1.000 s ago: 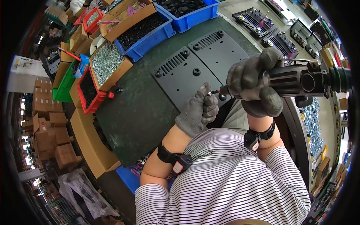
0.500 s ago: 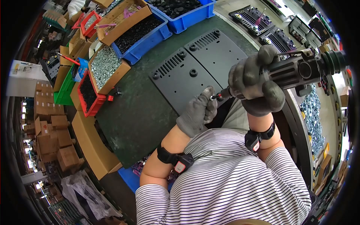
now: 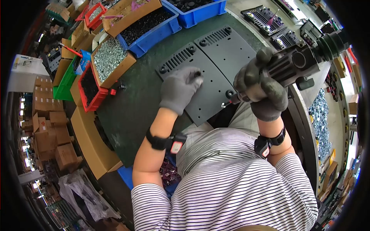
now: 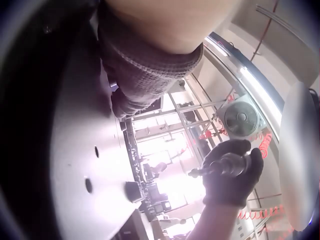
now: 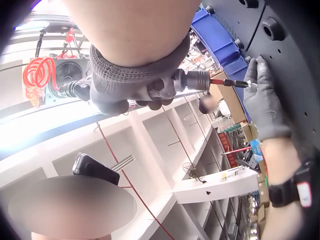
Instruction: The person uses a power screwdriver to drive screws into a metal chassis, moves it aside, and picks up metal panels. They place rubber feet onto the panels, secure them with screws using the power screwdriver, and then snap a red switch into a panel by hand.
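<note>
Two black metal plates (image 3: 216, 86) with slots and holes lie side by side on the dark green bench. My gloved left hand (image 3: 179, 90) is over the nearer plate, its thumb and fingertips around a round black rubber foot (image 3: 197, 74). Gripped in my gloved right hand (image 3: 260, 84) is a black power screwdriver (image 3: 295, 64), held nearly level. A silver screw (image 3: 223, 105) sits at the tip of its bit, just past the plate's near edge. Another rubber foot (image 3: 229, 93) stands close to that bit. In the right wrist view the bit (image 5: 230, 83) overlaps my left hand.
Blue bins (image 3: 154, 36) of black parts line the far side. A carton of silver screws (image 3: 110, 59) and a red bin (image 3: 90, 92) stand at the left. On the right, beyond the bench edge, lie black slotted units (image 3: 264, 21) and a heap of shiny metal parts (image 3: 320, 123).
My left hand has left the bit tip and moved up and left to the rubber foot on the plate. The screwdriver has tilted and a screw shows on its bit.
</note>
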